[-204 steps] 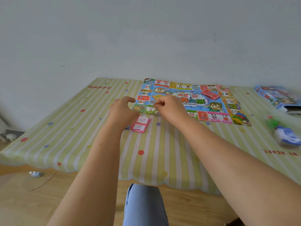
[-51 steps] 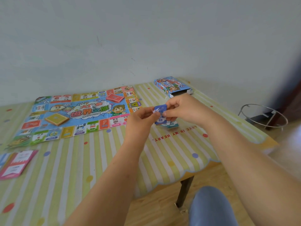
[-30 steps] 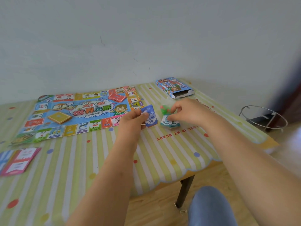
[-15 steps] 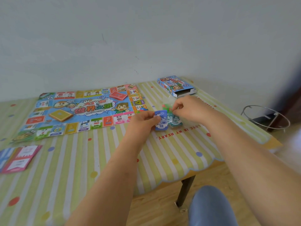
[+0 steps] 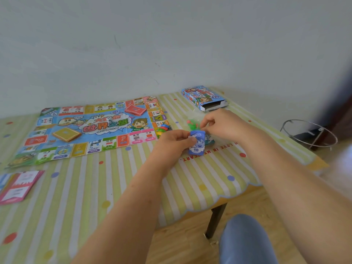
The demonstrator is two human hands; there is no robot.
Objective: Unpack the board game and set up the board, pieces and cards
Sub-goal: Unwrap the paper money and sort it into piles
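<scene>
Sorting the play money

Left hand pinches the blue 10 notes upright; right hand, just beyond them, pinches the clear bag of pieces.

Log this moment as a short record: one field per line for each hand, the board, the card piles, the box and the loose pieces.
left hand: pinching blue play money marked 10
right hand: fingers closed on a clear bag of green and red pieces
board: unfolded flat on the striped tablecloth
red card pile: on the board, far right part
yellow card pile: on the board, left of centre
pink cards: off the board, near left
box: far right, end flap open
</scene>
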